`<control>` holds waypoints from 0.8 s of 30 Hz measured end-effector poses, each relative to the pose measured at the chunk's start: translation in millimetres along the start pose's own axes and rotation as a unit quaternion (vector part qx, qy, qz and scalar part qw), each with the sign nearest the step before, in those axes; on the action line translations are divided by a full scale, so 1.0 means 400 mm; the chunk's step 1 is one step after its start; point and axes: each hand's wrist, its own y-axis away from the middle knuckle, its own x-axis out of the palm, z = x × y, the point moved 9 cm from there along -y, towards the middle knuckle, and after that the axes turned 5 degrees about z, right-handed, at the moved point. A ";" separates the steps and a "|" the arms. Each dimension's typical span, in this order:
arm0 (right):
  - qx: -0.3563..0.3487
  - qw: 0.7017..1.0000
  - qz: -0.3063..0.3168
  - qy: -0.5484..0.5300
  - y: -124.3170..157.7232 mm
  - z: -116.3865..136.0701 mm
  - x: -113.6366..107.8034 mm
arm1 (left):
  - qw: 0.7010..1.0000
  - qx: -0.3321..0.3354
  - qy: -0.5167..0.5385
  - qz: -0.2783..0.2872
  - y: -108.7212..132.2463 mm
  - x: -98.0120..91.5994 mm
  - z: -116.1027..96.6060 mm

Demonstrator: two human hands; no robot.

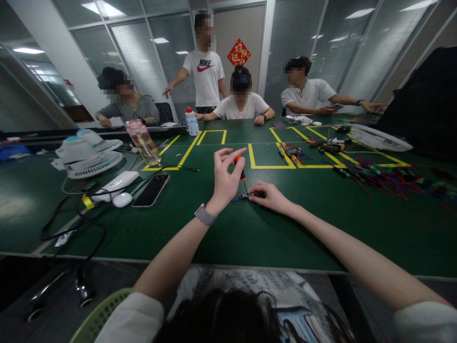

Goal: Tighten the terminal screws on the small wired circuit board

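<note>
My left hand [226, 178], with a watch on its wrist, has its thumb and fingers around the handle of a screwdriver [243, 174]. That handle is black and orange, partly hidden behind the fingers. Its thin shaft points down to a small circuit board [244, 196] with wires, lying on the green table [221, 238]. From the right, my right hand [270, 197] pinches the board's edge and rests low on the table. Whether the screwdriver tip sits in a screw is too small to tell.
A phone [152, 190], white mouse [122, 199], cables and white fans [87, 159] lie to the left, beside a clear bottle [143, 143]. Wired circuit boards [389, 178] and tools [330, 146] are spread at the right. Several people sit or stand across the table.
</note>
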 end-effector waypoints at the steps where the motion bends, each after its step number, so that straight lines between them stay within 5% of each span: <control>1: 0.000 1.000 0.000 -0.002 0.000 0.000 0.000 | 1.000 0.000 0.013 0.008 -0.001 0.004 0.001; 18: -0.014 0.999 -0.011 0.046 0.008 0.025 -0.010 | 0.993 0.005 0.099 0.057 0.003 0.038 0.002; 21: -0.040 0.989 -0.045 0.133 0.017 0.069 -0.050 | 0.995 0.010 0.081 0.049 0.005 0.035 0.000; 24: -0.117 0.941 -0.112 0.298 0.043 0.189 -0.102 | 0.996 0.010 0.071 0.046 0.005 0.032 0.002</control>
